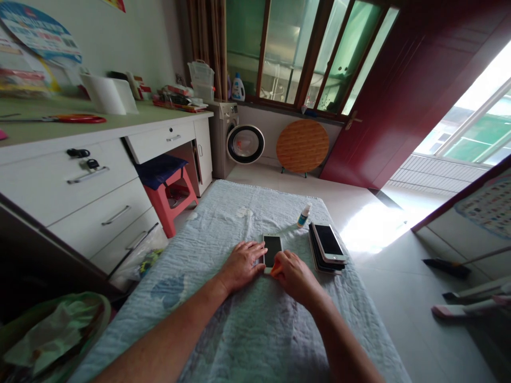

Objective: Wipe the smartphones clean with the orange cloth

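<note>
A white smartphone (273, 250) with a dark screen lies face up on the cloth-covered table (223, 213). My left hand (243, 264) rests flat along its left edge, fingers stretched out and touching it. Over the phone's lower right part, my right hand (293, 274) is closed on an orange cloth (275, 269), pressed against the screen. Most of the cloth is hidden by the fingers. To the right sits a stack of phones (328, 242), a white one with a dark screen on top. Behind the stack stands a small white-capped bottle (304, 216) with a blue label.
Left of the table are a white desk with drawers (96, 175) and a red stool (170, 197). A washing machine (223, 138) with its door open stands beyond. A round wooden tabletop (302, 146) leans by the wall. A bin (56, 330) is at lower left.
</note>
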`<state>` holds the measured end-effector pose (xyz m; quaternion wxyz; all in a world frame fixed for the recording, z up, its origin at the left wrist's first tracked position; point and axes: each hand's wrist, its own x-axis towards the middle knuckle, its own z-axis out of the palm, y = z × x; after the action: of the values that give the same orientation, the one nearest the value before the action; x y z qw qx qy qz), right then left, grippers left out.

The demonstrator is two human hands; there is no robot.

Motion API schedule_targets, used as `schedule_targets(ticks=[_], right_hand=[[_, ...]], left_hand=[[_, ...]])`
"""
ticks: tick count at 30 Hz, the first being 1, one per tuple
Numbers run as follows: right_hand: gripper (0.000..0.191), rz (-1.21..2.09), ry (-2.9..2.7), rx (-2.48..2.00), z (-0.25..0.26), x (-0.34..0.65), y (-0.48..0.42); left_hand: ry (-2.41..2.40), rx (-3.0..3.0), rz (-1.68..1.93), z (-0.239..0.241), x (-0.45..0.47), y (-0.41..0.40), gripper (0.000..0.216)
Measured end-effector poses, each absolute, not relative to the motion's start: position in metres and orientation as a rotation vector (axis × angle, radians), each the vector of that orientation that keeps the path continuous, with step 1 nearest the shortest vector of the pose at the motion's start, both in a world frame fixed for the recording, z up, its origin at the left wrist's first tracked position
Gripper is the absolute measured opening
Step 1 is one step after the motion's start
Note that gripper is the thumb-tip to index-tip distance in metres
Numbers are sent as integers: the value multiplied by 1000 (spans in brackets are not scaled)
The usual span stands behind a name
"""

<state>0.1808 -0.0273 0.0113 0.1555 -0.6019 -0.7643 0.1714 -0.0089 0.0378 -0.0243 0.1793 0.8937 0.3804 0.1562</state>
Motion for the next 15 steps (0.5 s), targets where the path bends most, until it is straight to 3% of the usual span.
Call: schedule_targets(ticks=[7, 15], right_hand=[[11, 427, -2226, -1741, 10, 166, -27], [13, 614, -2199, -1592, 10, 168, -28]], left_hand=[[1066, 2542, 439, -27, -9, 39, 45], [1072, 2543, 459, -29, -9, 40, 43]])
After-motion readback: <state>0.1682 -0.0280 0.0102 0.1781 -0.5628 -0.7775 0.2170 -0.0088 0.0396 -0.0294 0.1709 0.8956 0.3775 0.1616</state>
